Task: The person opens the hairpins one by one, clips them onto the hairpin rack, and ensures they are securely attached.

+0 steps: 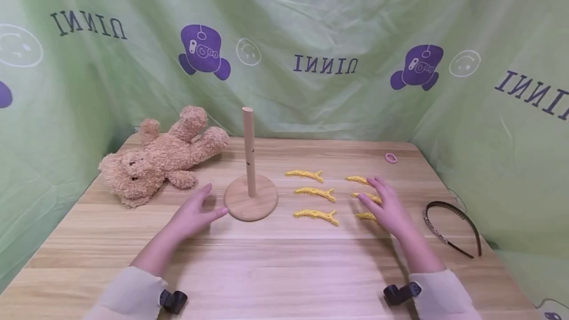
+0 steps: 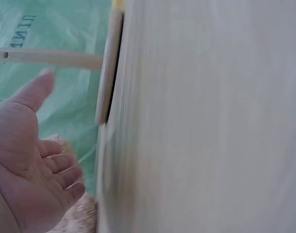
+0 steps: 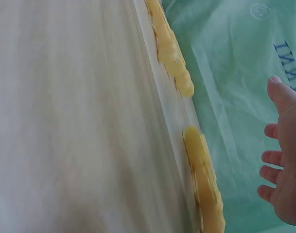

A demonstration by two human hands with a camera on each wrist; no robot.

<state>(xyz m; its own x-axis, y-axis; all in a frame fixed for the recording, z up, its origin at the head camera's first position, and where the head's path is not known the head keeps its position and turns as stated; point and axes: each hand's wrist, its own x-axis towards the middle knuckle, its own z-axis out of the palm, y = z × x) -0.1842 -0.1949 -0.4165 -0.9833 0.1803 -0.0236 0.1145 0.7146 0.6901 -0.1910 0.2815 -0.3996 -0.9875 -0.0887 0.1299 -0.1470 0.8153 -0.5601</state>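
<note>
My left hand [image 1: 195, 215] hovers over the table, just left of a wooden stand with an upright post [image 1: 250, 152] and a round base [image 1: 237, 206]. In the left wrist view its palm [image 2: 24, 160] shows, thumb apart, fingers slightly bent, holding nothing. Over the right-hand column of yellow hair clips [image 1: 366, 197] is my right hand [image 1: 392, 210], fingers spread and partly covering them. The right wrist view shows the right hand [image 3: 288, 160] apart from two blurred clips [image 3: 206, 179]. A second column of yellow clips [image 1: 314, 192] lies between the stand and that hand.
A brown teddy bear [image 1: 164, 157] lies on its back at the far left of the wooden table [image 1: 284, 270]. On the right are a dark headband [image 1: 462, 214] and a small pink hair tie [image 1: 390, 158]. A green printed cloth [image 1: 311, 102] hangs behind and at both sides.
</note>
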